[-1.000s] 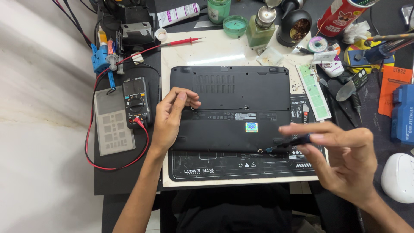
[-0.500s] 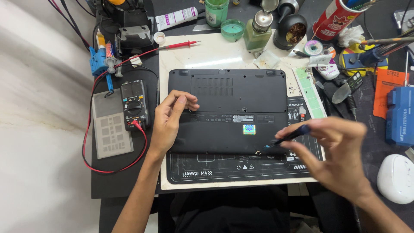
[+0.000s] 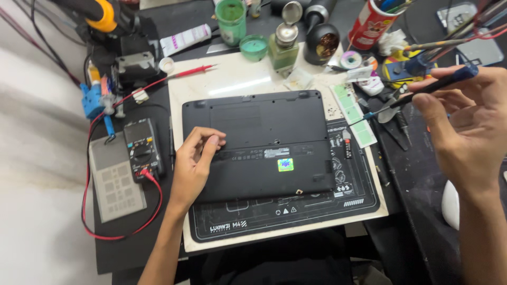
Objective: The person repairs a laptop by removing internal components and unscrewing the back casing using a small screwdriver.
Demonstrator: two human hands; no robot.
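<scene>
as held, screwdriver (image 3: 422, 91) tip down-left

a small square sticker (image 3: 285, 164), blue and green, sits on the black laptop base (image 3: 253, 126), just below a pale rectangular label strip (image 3: 277, 152). a white tube (image 3: 185, 39) lies at the top left of it, a red can (image 3: 374, 24) stands top right, and a multimeter (image 3: 141, 149) with a dark screen lies left.
</scene>
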